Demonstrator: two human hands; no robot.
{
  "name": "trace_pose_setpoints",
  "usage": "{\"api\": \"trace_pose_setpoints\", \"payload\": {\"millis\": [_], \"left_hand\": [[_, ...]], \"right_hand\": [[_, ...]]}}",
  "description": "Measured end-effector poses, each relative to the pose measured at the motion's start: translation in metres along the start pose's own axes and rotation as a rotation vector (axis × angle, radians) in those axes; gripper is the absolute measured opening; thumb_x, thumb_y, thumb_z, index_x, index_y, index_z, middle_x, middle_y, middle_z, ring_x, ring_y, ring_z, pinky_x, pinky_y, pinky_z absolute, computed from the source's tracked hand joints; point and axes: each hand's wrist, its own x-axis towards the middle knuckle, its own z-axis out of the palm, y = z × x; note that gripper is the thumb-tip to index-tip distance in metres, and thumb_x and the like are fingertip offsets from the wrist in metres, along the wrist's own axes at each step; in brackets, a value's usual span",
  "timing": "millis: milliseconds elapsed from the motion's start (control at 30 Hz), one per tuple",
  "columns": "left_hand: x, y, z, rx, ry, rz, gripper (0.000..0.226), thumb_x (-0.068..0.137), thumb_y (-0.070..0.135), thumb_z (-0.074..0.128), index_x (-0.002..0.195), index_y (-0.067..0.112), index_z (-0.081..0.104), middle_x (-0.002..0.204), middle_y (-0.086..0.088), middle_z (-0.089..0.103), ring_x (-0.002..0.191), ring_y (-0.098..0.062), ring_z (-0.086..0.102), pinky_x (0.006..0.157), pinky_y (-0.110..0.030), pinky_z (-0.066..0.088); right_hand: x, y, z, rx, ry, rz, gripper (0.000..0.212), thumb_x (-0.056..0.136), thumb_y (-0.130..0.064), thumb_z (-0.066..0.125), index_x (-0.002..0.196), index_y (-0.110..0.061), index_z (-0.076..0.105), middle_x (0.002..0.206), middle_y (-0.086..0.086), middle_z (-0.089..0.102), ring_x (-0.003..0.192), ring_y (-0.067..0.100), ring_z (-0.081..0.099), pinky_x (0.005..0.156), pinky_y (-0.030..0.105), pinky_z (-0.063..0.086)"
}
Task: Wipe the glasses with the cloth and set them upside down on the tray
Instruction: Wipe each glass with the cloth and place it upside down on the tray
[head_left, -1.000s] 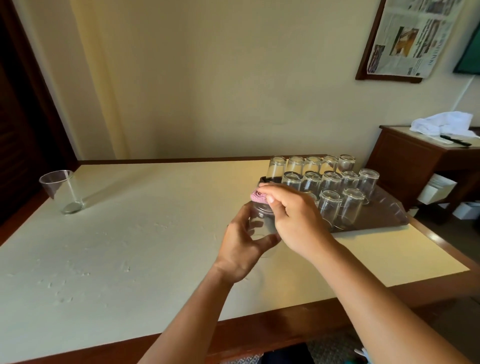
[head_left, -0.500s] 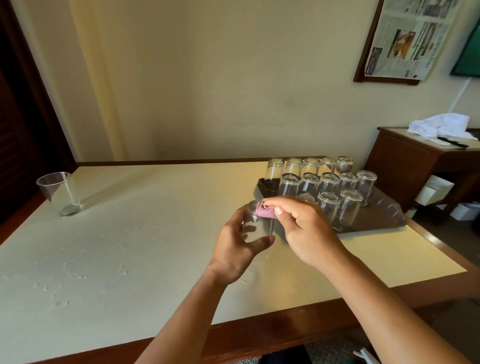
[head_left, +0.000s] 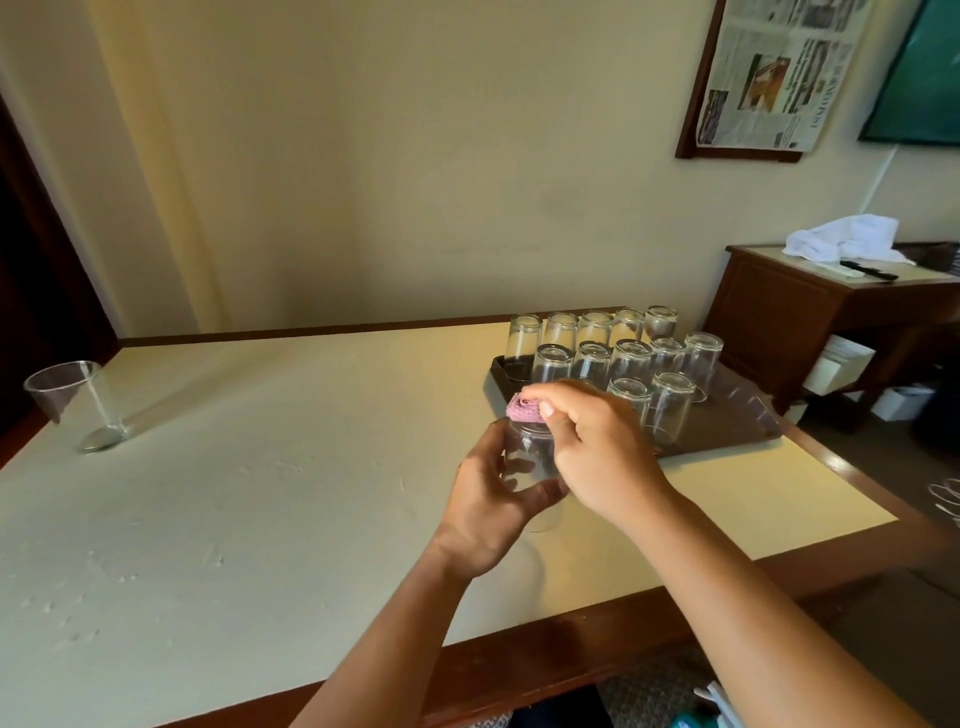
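Left hand wrapped round the glass, held above the table just in front of the tray. Right hand pinched the pink cloth at its top end, with upturned glasses standing on the tray behind.

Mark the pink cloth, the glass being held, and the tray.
pink cloth (head_left: 522, 409): head view, folded edge past the thumb.
held glass (head_left: 524, 462): head view, clear side wall.
tray (head_left: 748, 415): head view, bare right part.
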Motion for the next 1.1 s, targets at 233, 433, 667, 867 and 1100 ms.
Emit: {"api": "trace_pose_setpoints", "payload": {"millis": [233,433,667,867,1100], "left_hand": [[0.008,-0.004,0.015,-0.043,0.003,-0.041,0.062,0.079,0.013,0.091,0.132,0.028,0.062,0.124,-0.005,0.063,0.110,-0.022,0.062,0.078,-0.020,0.054],[0.042,0.033,0.073,-0.210,-0.136,-0.028,0.044,0.084,-0.006,0.080,0.119,0.011,0.062,0.105,0.000,0.075,0.103,-0.019,0.072,0.089,-0.036,0.062],[0.112,0.065,0.155,0.047,-0.183,0.124,0.067,0.076,0.014,0.092,0.132,0.019,0.055,0.105,-0.001,0.063,0.095,-0.020,0.065,0.077,-0.029,0.060],[0.182,0.063,0.205,0.195,-0.356,0.183,0.098,0.077,0.014,0.090,0.157,0.030,0.035,0.133,-0.010,0.056,0.116,-0.031,0.062,0.097,-0.046,0.060],[0.234,0.042,0.239,0.626,-0.352,0.139,0.083,0.070,0.028,0.097,0.135,0.017,0.048,0.131,0.003,0.061,0.104,-0.018,0.066,0.075,-0.019,0.055]], "right_hand": [[-0.024,0.055,-0.018,0.155,0.119,0.089,0.029,0.105,-0.007,0.052,0.123,-0.015,0.073,0.115,-0.006,0.071,0.106,0.008,0.064,0.085,0.000,0.041],[-0.050,0.142,-0.034,0.011,0.268,0.342,0.029,0.104,-0.004,0.052,0.125,-0.009,0.070,0.120,0.005,0.071,0.110,0.019,0.064,0.087,0.009,0.041],[-0.049,0.217,-0.056,-0.234,0.164,0.467,0.032,0.100,-0.003,0.058,0.130,-0.009,0.067,0.126,0.009,0.070,0.115,0.029,0.065,0.091,0.033,0.053],[-0.069,0.242,-0.045,-0.438,0.043,0.400,0.034,0.090,-0.008,0.072,0.123,-0.013,0.068,0.119,0.007,0.072,0.106,0.027,0.070,0.082,0.033,0.059],[-0.070,0.250,-0.042,-0.472,0.086,0.330,0.041,0.074,-0.005,0.086,0.112,-0.011,0.073,0.108,0.008,0.076,0.095,0.025,0.075,0.072,0.030,0.061]]}}
